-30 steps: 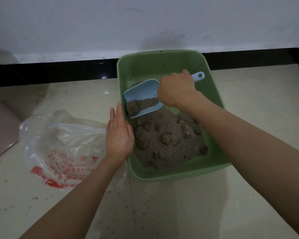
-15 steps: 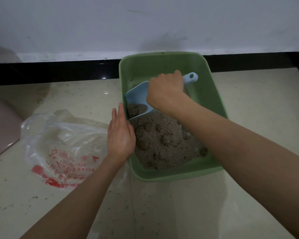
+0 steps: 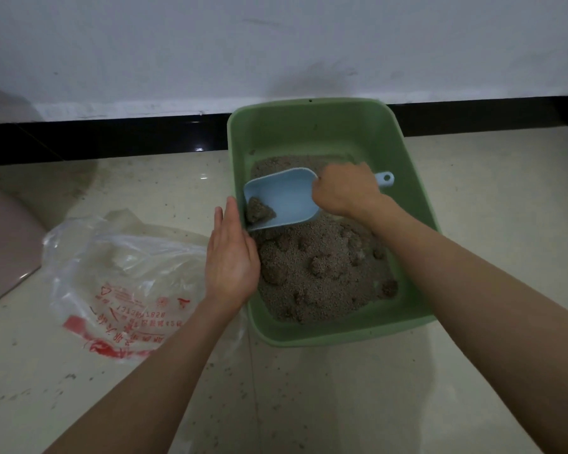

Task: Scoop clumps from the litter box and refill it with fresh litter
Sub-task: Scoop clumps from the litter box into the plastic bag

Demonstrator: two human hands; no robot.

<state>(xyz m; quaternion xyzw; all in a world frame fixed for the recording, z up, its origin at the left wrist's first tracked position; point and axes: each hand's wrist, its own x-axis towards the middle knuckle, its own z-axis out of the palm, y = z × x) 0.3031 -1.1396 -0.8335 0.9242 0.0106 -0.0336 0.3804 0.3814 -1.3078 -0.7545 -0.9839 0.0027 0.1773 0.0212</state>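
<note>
**Q:** Green plastic, is that the litter box, and where is it from you?

**A:** Yes. The green litter box (image 3: 407, 178) sits on the tiled floor (image 3: 341, 404) against the wall, straight ahead of you. Grey litter (image 3: 322, 273) with several clumps fills its near half.

**Q:** What does your grip have?

**A:** Your right hand (image 3: 345, 188) is curled tight round the handle of a pale blue scoop (image 3: 281, 198). One clump (image 3: 258, 209) lies at its mouth. The scoop's long axis runs right to left, mouth toward the box's left wall.

**Q:** And your other hand?

**A:** Your left hand (image 3: 232, 257) rests flat, fingers straight, on that left wall, just beside the scoop's mouth, holding nothing.

**Q:** Where would the clump go?

**A:** Probably the clear plastic bag (image 3: 122, 273) with red print, on the floor left of the box. Your left hand stands between scoop and bag.
</note>
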